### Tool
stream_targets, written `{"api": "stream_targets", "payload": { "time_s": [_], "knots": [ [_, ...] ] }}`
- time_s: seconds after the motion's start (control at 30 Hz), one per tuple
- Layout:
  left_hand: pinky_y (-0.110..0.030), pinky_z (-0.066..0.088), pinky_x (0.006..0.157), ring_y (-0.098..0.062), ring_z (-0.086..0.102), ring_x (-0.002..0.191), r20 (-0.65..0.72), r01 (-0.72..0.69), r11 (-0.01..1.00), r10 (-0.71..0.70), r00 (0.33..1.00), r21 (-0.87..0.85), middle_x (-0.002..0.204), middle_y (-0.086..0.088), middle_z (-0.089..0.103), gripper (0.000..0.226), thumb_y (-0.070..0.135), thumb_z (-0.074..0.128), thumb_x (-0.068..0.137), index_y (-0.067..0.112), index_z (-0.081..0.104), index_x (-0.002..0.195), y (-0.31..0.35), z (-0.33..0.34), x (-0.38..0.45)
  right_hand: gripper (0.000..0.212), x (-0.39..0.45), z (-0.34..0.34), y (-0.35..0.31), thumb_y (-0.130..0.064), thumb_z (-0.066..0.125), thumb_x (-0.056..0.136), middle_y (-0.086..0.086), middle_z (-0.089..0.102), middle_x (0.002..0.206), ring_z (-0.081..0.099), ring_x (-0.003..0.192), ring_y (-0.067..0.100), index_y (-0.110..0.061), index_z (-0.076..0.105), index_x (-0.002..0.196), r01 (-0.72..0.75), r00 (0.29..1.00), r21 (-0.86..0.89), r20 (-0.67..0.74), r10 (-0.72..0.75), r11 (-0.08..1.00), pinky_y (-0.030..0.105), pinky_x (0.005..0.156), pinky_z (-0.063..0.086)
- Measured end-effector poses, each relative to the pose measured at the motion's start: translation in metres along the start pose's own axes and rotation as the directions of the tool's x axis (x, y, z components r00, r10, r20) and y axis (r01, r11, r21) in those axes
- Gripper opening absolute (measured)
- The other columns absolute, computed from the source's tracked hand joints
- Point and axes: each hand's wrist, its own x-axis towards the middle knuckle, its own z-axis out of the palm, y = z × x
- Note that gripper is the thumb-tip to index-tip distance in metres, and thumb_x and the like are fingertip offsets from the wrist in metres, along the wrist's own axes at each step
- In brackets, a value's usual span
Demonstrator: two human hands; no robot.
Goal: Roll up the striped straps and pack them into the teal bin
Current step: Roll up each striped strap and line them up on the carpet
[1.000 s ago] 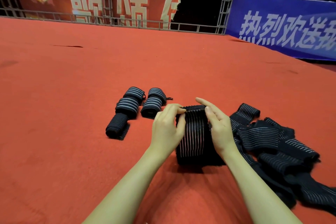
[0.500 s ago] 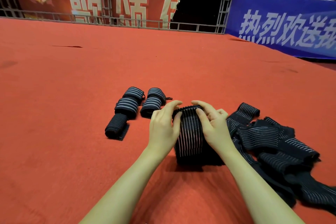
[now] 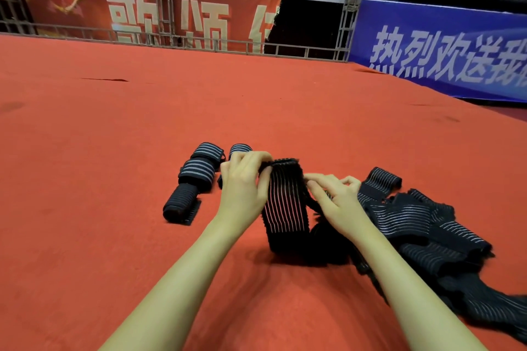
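While the left hand pinches the far top edge of a black striped strap between thumb and curled fingers, the right hand presses its fingertips against the strap's right edge, the fingers bent round it. The strap stands up from the red carpet between both hands, its lower end bunched on the floor. Just left of the hands lie rolled straps in a close cluster, one partly hidden behind the left hand. To the right, touching the right forearm, sprawls a loose heap of unrolled straps
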Motion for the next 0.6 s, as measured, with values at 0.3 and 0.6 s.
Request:
{"api": "stream_targets", "payload": {
  "time_s": [0.3, 0.6],
  "knots": [
    [-0.027, 0.016, 0.073, -0.016, 0.049, 0.092, 0.022, 0.071, 0.997, -0.071, 0.997, -0.013, 0.093, 0.012, 0.058, 0.021, 0.027, 0.048, 0.091, 0.020, 0.064, 0.102, -0.006, -0.005, -0.010, 0.020, -0.015, 0.017, 0.009, -0.061, 0.048, 0.081, -0.020, 0.064, 0.099, 0.036, 0.106, -0.010, -0.056, 0.053, 0.099, -0.035, 0.999, 0.109, -0.015, 0.037, 0.993, 0.018, 0.090, 0.018],
    [-0.027, 0.022, 0.074, -0.017, 0.053, 0.089, -0.024, -0.066, 0.998, 0.066, 0.998, 0.002, 0.096, 0.003, 0.062, 0.026, 0.027, 0.044, 0.092, 0.018, 0.065, 0.106, 0.011, -0.011, 0.048, 0.012, 0.034, 0.001, -0.028, -0.022, 0.059, 0.090, -0.017, 0.067, 0.090, 0.056, 0.092, 0.000, -0.031, 0.064, 0.096, 0.053, 0.965, 0.153, -0.262, -0.012, 0.987, 0.015, 0.091, 0.018]
  ]
}}
